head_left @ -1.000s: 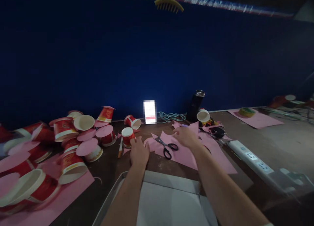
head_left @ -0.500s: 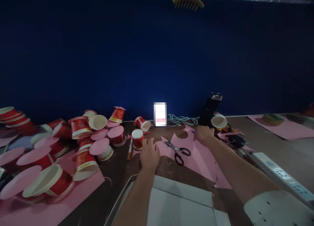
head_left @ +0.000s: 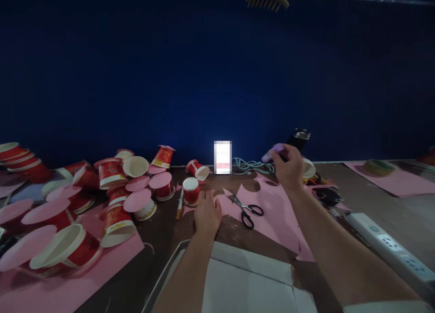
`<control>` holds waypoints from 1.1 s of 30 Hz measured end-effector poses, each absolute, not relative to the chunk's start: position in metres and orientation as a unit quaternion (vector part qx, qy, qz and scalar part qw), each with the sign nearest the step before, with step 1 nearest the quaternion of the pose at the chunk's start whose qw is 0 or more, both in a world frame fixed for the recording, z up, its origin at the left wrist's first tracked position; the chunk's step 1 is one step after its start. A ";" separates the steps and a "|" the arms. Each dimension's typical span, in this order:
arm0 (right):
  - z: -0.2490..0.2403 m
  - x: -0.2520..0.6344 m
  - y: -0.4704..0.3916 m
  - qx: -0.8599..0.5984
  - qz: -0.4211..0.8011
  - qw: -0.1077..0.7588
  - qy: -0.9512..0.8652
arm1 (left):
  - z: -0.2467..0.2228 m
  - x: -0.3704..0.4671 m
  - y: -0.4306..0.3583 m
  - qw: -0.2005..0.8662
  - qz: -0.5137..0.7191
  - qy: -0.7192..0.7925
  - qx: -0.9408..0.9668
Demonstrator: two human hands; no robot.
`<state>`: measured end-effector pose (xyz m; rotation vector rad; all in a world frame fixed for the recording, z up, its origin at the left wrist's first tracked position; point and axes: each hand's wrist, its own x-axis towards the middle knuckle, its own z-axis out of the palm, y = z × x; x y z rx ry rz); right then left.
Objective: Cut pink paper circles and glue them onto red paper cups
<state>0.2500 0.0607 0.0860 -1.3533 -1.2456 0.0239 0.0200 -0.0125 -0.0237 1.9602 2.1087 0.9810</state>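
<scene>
Head view: my right hand (head_left: 288,166), right of centre in the frame, has its fingertips pinched on a small purple thing (head_left: 272,153), held up off the table. No idea what it is, it's too blurry. My left hand (head_left: 207,213) is low, just left of centre, next to a small upside-down red cup (head_left: 190,191). Can't tell if those fingers are gripping it or just resting beside it.

Stuff in the way: the black bottle (head_left: 301,141) is mostly hidden behind my right hand, and so is part of a white-mouthed cup (head_left: 308,168). Scissors (head_left: 243,206) lie open on the cut-up pink sheet (head_left: 277,222) between my arms. A cardboard tray (head_left: 251,281) fills the bottom middle, under my left forearm. Whole left side is a jumble of red cups (head_left: 117,222), several topped with pink discs. Power strip (head_left: 390,249) at lower right, pale cable (head_left: 253,166) bunched mid-frame.
</scene>
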 end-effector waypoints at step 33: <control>-0.019 0.135 -0.001 -0.413 0.490 0.716 -0.279 | -0.017 0.017 -0.016 0.173 0.425 0.514 0.725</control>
